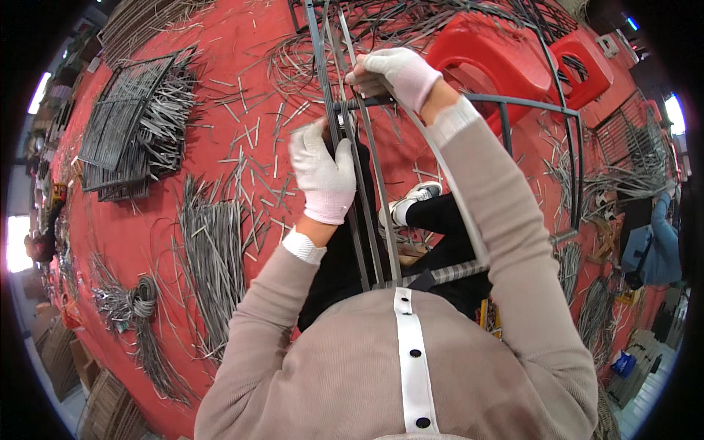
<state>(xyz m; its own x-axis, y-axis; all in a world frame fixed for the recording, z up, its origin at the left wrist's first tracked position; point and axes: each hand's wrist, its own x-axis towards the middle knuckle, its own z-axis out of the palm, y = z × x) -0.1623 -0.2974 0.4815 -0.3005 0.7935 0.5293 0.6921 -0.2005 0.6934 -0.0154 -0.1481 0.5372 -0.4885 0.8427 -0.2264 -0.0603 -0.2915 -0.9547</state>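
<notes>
A dark grey metal frame (528, 105) leans across my lap, with long grey flat strips (375, 176) running along its left side. My left hand (323, 170), in a white glove, is closed around that left side just below the crossbar, its thumb on the near side. Above the crossbar, my right hand (396, 75), also gloved, has its fingers pinched on a grey strip. A pale length of strip (447, 172) trails from it down beside my right forearm. Grey strip is woven around the frame's lower bar (455, 273) near my waist.
Red plastic stools (488, 51) stand beyond the frame at the right. Bundles of grey strips (213, 257) and a stack of dark woven panels (125, 117) lie to the left on the red floor (158, 235). Strip scraps are scattered about. A person in blue (660, 242) is at far right.
</notes>
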